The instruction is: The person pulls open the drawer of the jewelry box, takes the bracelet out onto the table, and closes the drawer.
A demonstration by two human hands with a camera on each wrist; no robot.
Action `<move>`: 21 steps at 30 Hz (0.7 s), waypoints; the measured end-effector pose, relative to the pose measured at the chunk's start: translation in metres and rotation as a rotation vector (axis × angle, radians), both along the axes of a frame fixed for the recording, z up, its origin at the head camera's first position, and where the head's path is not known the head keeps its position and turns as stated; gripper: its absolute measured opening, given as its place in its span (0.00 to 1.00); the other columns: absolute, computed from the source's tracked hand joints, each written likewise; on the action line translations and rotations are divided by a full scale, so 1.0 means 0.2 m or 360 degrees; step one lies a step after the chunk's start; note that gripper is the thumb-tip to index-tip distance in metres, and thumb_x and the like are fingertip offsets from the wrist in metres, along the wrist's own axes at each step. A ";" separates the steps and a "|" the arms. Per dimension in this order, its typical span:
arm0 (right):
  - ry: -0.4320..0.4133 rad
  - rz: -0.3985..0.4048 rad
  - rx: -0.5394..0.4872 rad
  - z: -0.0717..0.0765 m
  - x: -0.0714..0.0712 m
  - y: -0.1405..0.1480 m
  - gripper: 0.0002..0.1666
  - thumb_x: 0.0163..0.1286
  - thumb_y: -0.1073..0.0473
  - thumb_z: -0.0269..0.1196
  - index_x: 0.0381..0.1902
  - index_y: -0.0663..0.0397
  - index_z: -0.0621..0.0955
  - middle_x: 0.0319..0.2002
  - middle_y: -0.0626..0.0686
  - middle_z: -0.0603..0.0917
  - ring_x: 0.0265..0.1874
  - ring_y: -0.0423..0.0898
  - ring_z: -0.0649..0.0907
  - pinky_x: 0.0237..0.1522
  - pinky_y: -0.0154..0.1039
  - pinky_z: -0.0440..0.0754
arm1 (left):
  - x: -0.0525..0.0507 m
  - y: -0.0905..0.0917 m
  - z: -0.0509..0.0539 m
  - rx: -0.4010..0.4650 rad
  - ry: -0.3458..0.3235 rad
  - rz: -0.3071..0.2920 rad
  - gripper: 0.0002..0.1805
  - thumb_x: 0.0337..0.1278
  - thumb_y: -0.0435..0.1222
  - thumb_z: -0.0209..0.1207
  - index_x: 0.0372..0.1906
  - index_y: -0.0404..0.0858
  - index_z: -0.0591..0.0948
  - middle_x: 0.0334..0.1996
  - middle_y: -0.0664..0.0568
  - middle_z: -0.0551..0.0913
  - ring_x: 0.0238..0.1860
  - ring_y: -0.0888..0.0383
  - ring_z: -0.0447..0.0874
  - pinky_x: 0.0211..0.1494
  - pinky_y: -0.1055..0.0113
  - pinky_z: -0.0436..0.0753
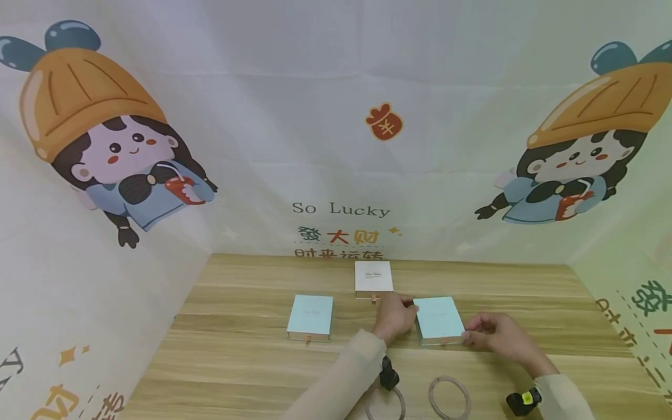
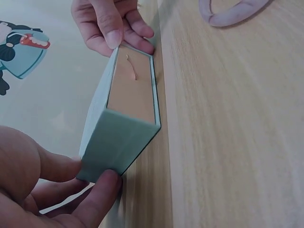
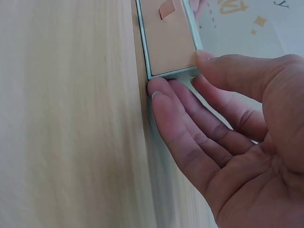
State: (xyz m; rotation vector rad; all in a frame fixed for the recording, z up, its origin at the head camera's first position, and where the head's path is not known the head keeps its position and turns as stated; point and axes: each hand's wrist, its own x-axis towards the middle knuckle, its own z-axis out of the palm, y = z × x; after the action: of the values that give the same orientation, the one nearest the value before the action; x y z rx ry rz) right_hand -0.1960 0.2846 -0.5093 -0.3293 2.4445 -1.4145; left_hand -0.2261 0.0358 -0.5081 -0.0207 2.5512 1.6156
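A light blue square drawer box (image 1: 440, 318) with a tan front is held between both hands on the right side of the table. My left hand (image 1: 395, 318) grips its left side; in the left wrist view the thumb and fingers (image 2: 102, 197) touch that side near its far end. On the other side, my right hand (image 1: 499, 337) pinches the near right corner, with the thumb (image 3: 237, 71) near the top edge and the fingers at the side. A small ribbon tab (image 3: 167, 9) shows on the tan front. Whether the box touches the table is unclear.
A white box (image 1: 374, 276) stands at the back, just beyond the left hand. Another light blue box (image 1: 311, 315) is farther left. Two rings, one translucent ring (image 1: 450, 396) and another ring (image 1: 401, 402) partly behind the left wrist, lie at the front. Printed cloth surrounds the table (image 1: 236, 373).
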 end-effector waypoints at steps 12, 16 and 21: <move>-0.0073 0.0006 -0.0053 0.01 0.04 -0.02 0.16 0.71 0.61 0.66 0.45 0.73 0.80 0.39 0.60 0.88 0.38 0.49 0.89 0.40 0.38 0.90 | 0.01 0.01 0.03 -0.0044 0.0084 -0.0126 0.17 0.69 0.28 0.58 0.59 0.27 0.82 0.52 0.40 0.87 0.39 0.63 0.79 0.36 0.75 0.78; -0.0083 0.0037 -0.0027 0.01 0.04 -0.01 0.17 0.72 0.61 0.65 0.47 0.73 0.80 0.39 0.59 0.88 0.38 0.48 0.89 0.39 0.38 0.89 | 0.01 0.00 0.02 -0.0079 0.0059 -0.0171 0.16 0.71 0.29 0.57 0.57 0.27 0.83 0.50 0.39 0.87 0.33 0.63 0.76 0.32 0.74 0.74; -0.0015 0.0013 0.0060 0.02 0.03 -0.01 0.18 0.69 0.58 0.68 0.48 0.69 0.82 0.40 0.57 0.88 0.37 0.45 0.88 0.39 0.36 0.88 | 0.01 -0.02 0.02 -0.0215 0.0114 -0.0174 0.18 0.69 0.35 0.61 0.57 0.28 0.83 0.49 0.38 0.86 0.39 0.56 0.82 0.40 0.65 0.82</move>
State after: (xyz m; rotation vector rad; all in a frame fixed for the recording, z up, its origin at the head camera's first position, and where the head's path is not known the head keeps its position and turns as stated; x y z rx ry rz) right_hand -0.1895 0.2818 -0.5049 -0.3227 2.4566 -1.3616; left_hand -0.2244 0.0309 -0.5046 0.1645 2.6594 1.4283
